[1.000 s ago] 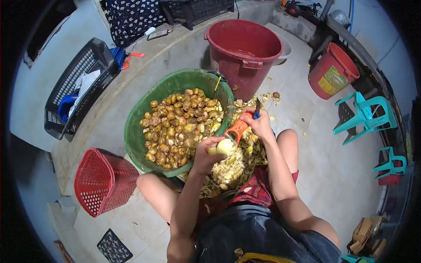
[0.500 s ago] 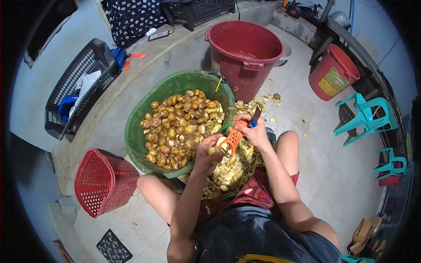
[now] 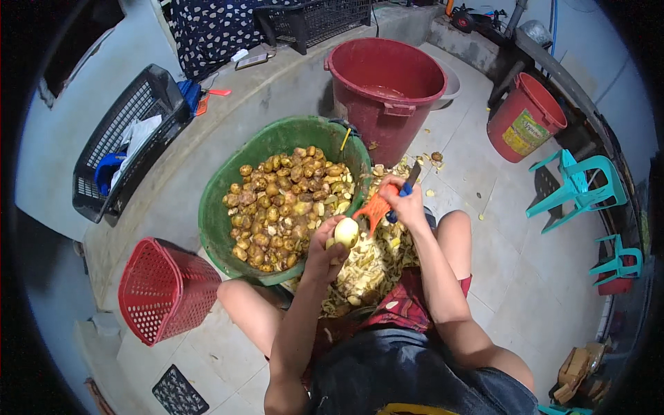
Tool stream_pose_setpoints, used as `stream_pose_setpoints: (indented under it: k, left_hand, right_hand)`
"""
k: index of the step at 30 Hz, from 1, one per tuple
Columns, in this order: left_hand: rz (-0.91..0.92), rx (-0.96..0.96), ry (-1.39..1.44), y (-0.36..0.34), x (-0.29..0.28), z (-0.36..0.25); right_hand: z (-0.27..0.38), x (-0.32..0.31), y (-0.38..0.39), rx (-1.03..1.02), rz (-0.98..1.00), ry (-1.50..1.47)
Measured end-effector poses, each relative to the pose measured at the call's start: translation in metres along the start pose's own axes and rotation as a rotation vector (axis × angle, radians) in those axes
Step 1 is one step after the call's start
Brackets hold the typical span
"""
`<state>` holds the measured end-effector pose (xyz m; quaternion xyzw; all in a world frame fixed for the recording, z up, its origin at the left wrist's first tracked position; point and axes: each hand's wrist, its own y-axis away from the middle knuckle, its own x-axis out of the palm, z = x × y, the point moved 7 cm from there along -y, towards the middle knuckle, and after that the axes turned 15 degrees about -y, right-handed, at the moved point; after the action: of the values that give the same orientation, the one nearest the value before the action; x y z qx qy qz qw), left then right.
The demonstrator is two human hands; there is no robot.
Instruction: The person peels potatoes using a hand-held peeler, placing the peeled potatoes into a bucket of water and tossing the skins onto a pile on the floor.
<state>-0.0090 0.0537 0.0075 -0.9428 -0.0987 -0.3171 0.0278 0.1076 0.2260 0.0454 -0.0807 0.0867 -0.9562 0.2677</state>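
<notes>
One curled hand (image 3: 325, 252) around potato (image 3: 346, 233)

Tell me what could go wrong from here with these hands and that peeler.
The orange peeler is close to the left hand, so a slip might nick it. The right hand also holds a blue-handled knife, its bare blade sticking out, which could cut someone if the wrist turns. Peelings scattered on the tiled floor might make footing slippery.

To the right of the large red tub (image 3: 366, 114), a smaller red bucket (image 3: 510, 107) bears a yellow-and-green label (image 3: 526, 136) with one large slanting printed word, its small print too blurred to read.
</notes>
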Motion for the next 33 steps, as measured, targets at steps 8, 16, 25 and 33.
stream_pose_setpoints:
  k: [8,16,25,33]
  left_hand:
    - [0.028,0.012,0.039,0.002,0.002,0.001]
    - [-0.033,0.07,-0.001,-0.002,0.009,-0.006]
    - [-0.099,0.104,0.0,-0.001,-0.001,-0.003]
    - [-0.072,0.093,0.05,-0.001,-0.011,0.006]
  right_hand:
    - [-0.012,-0.002,0.003,0.05,-0.043,-0.099]
    - [-0.017,-0.007,0.001,0.026,-0.057,-0.11]
    - [0.001,0.007,0.011,-0.044,-0.012,-0.127]
    - [0.001,0.009,0.014,-0.084,-0.038,-0.121]
